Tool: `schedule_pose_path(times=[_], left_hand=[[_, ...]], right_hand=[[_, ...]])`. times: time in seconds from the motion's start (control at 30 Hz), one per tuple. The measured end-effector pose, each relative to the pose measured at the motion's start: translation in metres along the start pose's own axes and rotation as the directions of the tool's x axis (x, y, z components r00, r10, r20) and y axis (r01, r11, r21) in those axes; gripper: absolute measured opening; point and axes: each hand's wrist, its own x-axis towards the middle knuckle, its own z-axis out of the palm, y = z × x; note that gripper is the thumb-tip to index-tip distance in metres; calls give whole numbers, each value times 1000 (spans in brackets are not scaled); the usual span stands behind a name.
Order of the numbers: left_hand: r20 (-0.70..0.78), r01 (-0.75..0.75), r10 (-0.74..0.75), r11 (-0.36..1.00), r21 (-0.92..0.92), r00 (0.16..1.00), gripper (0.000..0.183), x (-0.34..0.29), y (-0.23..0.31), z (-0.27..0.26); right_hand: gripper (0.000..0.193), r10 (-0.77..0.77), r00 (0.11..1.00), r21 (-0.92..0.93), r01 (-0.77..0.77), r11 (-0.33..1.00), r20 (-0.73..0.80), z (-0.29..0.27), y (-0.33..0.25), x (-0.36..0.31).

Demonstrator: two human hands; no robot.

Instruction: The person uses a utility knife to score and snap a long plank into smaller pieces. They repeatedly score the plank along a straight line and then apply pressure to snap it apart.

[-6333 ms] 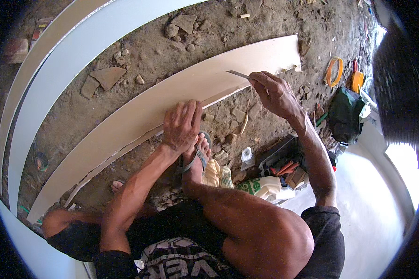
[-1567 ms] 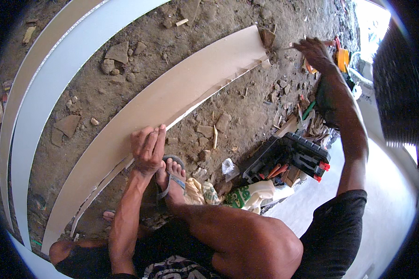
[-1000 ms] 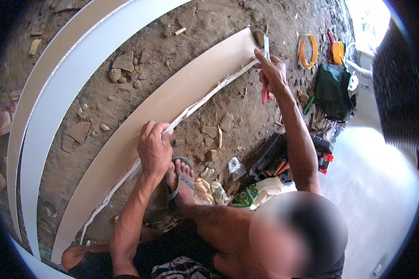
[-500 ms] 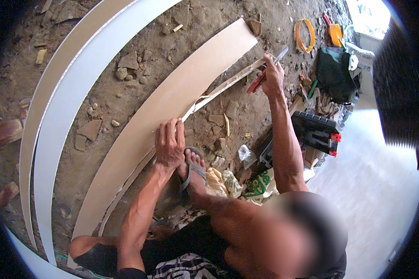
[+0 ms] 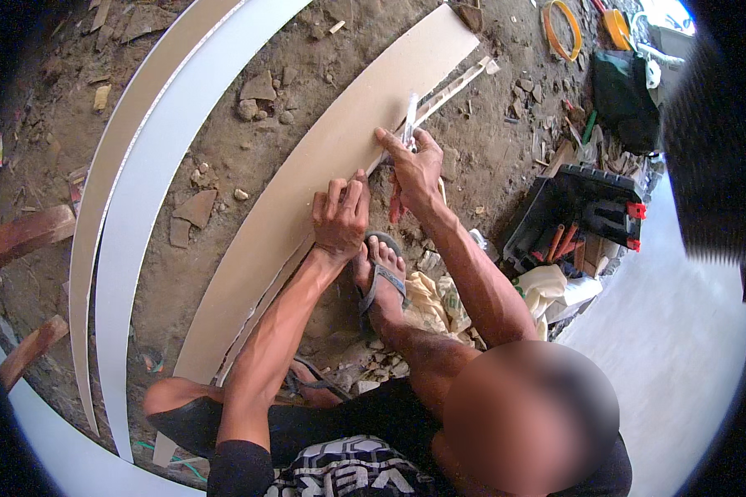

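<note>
A long, brown-faced board strip (image 5: 373, 99), apparently plasterboard, lies on the dirt ground in front of me. Along its right edge a narrow, ragged sliver (image 5: 456, 87) stands partly away from it toward the far end. My left hand (image 5: 340, 222) presses on that edge with curled fingers closed over it. Just beyond, my right hand (image 5: 421, 170) is wrapped around a utility knife (image 5: 395, 201) with a red handle. The knife's silvery front end sticks out past the fingers beside the sliver; its very tip is hard to make out.
Other long boards, one white-faced (image 5: 141, 224), lie to the left near wooden pieces (image 5: 33, 236). At right stand an open black toolbox (image 5: 526, 224) and a dark green bag (image 5: 622, 103). A yellow ring (image 5: 549, 29) lies farther off. My sandalled foot (image 5: 381, 277) is beside my left hand. Rubble is scattered around.
My right hand has come back with the knife from the sliver's far end to near my left hand. My left hand keeps its place on the board. The whole view has shifted.
</note>
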Motion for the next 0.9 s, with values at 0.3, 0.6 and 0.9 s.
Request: schedule_pose_path(times=[0.3, 0.6, 0.9], left_hand=[[17, 443, -443, 896, 29, 896, 58, 2, -24, -28], [232, 615, -571, 747, -253, 788, 59, 38, -64, -13], [312, 618, -550, 764, -186, 775, 72, 65, -80, -15]], right_hand=[[28, -17, 999, 275, 2, 962, 52, -11, 38, 1], [29, -35, 994, 213, 12, 977, 101, 9, 37, -18], [28, 25, 980, 455, -113, 883, 195, -9, 44, -16]])
